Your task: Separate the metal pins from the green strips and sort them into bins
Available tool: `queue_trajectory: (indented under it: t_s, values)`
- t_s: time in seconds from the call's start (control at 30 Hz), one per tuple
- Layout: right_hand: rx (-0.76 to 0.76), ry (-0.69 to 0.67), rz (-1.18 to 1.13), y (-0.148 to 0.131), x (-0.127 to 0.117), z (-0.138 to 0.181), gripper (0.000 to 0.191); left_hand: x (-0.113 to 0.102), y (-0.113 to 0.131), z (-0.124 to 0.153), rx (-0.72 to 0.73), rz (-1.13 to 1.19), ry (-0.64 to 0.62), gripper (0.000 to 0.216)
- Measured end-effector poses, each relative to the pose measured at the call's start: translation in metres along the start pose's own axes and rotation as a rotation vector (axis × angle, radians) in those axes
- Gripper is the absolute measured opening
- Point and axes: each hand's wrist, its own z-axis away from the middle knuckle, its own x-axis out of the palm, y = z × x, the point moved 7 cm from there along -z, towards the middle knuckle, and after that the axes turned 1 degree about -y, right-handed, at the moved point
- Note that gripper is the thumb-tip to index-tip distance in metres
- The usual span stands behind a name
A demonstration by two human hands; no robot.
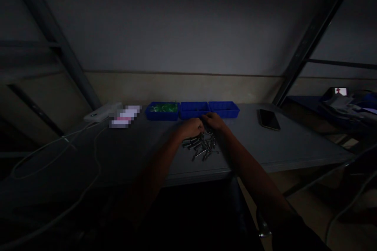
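A loose pile of metal bolts [203, 148] lies on the grey table in front of me. My left hand [192, 127] is closed at the pile's upper left edge, its fingers curled inward; whatever they hold is hidden. Just right of it, my right hand [214, 120] reaches over the far side of the pile, close to the blue bins. Its fingers are bent and closed, and the dim light hides what is in them. Directly beyond my hands stand the middle blue bin [188, 114], with a little something dark inside, and the right blue bin [228, 113].
A left blue bin [160, 116] holds green, shiny packed material. Farther right on the table [250, 149] lies a dark phone [269, 119]. At left are a white device [101, 112], a blurred-out sheet [125, 117] and a white cable [97, 153]. Metal posts flank the table.
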Motion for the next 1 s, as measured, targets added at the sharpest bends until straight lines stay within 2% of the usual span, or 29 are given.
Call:
queue_trajectory:
  t_s: [0.13,0.23,0.3,0.4,0.47,0.6,0.77,0.9,1.0]
  values:
    - [0.058,-0.126,-0.196,-0.002,0.009,0.005,0.033,-0.015,-0.021,0.0,-0.047,0.107,0.1,0.023]
    - [0.02,-0.208,-0.327,-0.01,0.015,0.009,0.039,-0.019,-0.04,-0.001,-0.137,0.104,0.169,0.027]
    - [-0.091,-0.183,-0.305,-0.019,0.014,0.01,0.037,-0.018,-0.049,-0.002,-0.189,0.084,0.185,0.03]
    - [-0.297,-0.074,-0.168,-0.033,0.008,0.011,0.027,-0.015,-0.055,-0.004,-0.24,0.052,0.217,0.034]
    - [-0.366,-0.026,-0.113,-0.038,0.007,0.011,0.023,-0.016,-0.055,-0.004,-0.251,0.042,0.246,0.033]
    - [-0.367,0.034,-0.085,-0.038,0.003,0.009,0.023,-0.022,-0.052,-0.003,-0.229,0.115,0.33,0.031]
    - [-0.346,0.103,-0.091,-0.037,-0.005,0.01,0.034,-0.031,-0.042,-0.001,-0.065,0.252,0.445,0.015]
    - [-0.334,0.074,-0.113,-0.042,-0.006,0.014,0.038,-0.034,-0.042,0.001,-0.066,0.225,0.465,0.02]
    - [-0.341,0.069,-0.087,-0.046,-0.006,0.016,0.038,-0.034,-0.043,0.001,-0.087,0.194,0.435,0.028]
